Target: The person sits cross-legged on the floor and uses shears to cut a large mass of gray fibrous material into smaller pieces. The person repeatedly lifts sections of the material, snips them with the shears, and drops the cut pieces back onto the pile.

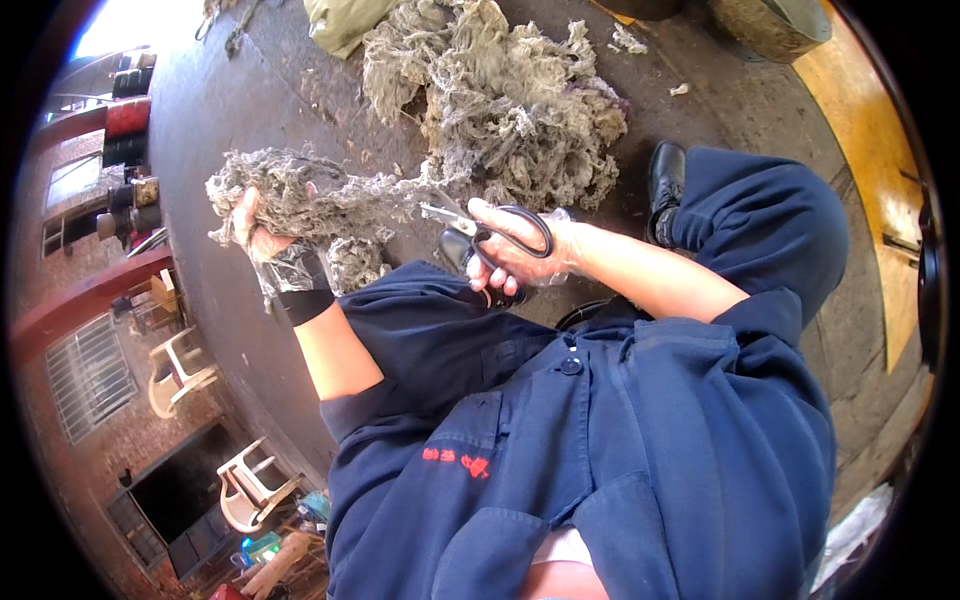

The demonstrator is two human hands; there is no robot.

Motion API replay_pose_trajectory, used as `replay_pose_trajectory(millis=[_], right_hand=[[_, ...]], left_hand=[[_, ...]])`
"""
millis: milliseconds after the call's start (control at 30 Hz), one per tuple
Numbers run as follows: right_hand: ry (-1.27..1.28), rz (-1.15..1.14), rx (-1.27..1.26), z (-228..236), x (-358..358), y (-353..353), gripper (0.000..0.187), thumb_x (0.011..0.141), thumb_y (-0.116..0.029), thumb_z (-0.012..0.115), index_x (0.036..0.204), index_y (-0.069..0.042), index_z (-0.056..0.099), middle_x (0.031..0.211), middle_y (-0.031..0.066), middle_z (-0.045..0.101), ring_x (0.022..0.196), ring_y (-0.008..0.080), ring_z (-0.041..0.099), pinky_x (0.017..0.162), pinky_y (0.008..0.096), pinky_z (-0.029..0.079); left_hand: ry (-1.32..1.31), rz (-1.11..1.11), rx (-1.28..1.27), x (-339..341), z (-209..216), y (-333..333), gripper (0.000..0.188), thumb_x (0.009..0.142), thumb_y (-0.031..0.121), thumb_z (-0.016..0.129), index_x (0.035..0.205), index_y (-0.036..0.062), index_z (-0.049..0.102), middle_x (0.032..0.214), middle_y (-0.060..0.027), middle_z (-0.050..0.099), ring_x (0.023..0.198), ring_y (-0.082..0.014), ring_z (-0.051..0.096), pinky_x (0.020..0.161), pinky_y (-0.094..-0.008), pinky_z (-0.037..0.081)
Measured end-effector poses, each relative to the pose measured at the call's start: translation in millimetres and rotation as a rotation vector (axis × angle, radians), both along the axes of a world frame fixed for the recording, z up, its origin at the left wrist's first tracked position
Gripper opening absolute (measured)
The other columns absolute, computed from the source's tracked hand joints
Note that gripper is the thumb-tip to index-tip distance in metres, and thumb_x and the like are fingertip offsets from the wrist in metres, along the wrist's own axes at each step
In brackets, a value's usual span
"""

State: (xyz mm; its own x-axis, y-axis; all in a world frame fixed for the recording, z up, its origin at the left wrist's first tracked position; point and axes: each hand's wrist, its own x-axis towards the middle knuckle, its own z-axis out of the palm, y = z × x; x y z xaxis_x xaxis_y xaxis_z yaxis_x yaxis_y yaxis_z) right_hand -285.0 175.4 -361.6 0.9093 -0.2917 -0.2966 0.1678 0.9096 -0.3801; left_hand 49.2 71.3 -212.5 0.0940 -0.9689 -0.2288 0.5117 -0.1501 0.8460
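Note:
My left hand (258, 232) is closed around a clump of matted grey fibre (310, 195), held out over the floor to the left. A thin strand stretches from this clump toward the large heap of the same grey fibre (520, 110) ahead. My right hand (525, 258) grips black-handled scissors (522, 228), their blades pointing left and touching or close to the strand; I cannot tell which. Thin clear plastic covers both hands, and a dark band circles my left wrist. A smaller tuft of fibre (355, 263) lies below the held clump, beside my knee.
A pale green sack (342, 22) lies at the heap's far left edge. A round metal tub (775, 28) stands at the far right near a yellowish board (875, 120). Off to the left are a white plastic chair (180, 370), a second white chair (250, 485) and a barred window (92, 378).

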Motion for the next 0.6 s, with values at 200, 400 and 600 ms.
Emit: replay_pose_trajectory(millis=[200,400,600], right_hand=[[-0.084,0.080,0.094,15.1,41.4,13.5,0.094,0.084,-0.087,0.028,0.093,-0.001,0.067,0.093,0.0134,0.066,0.072,0.0163,0.055,0.068,0.0317,0.049],[-0.017,-0.004,0.010,28.1,60.9,7.1,0.093,0.084,-0.087,0.029,0.091,-0.001,0.066,0.090,0.0130,0.066,0.070,0.0169,0.054,0.067,0.0328,0.049],[0.011,-0.124,-0.059,27.7,75.3,-24.1,0.091,0.082,-0.088,0.030,0.081,-0.003,0.061,0.075,0.0087,0.060,0.058,0.0153,0.050,0.055,0.0289,0.045]], left_hand=[[-0.105,0.024,-0.071,14.5,-6.2,9.7,0.039,0.086,0.035,0.062,0.111,0.0049,0.067,0.110,-0.0121,0.069,0.100,-0.0330,0.065,0.086,-0.0575,0.052],[-0.221,0.027,-0.145,-4.1,-0.9,17.9,0.033,0.085,0.019,0.067,0.113,0.0020,0.063,0.109,-0.0112,0.069,0.097,-0.0277,0.065,0.085,-0.0493,0.056],[-0.970,0.029,-0.443,3.8,-10.7,20.5,0.041,0.069,0.014,0.083,0.106,0.0039,0.067,0.098,-0.0085,0.072,0.087,-0.0236,0.068,0.078,-0.0390,0.056]])
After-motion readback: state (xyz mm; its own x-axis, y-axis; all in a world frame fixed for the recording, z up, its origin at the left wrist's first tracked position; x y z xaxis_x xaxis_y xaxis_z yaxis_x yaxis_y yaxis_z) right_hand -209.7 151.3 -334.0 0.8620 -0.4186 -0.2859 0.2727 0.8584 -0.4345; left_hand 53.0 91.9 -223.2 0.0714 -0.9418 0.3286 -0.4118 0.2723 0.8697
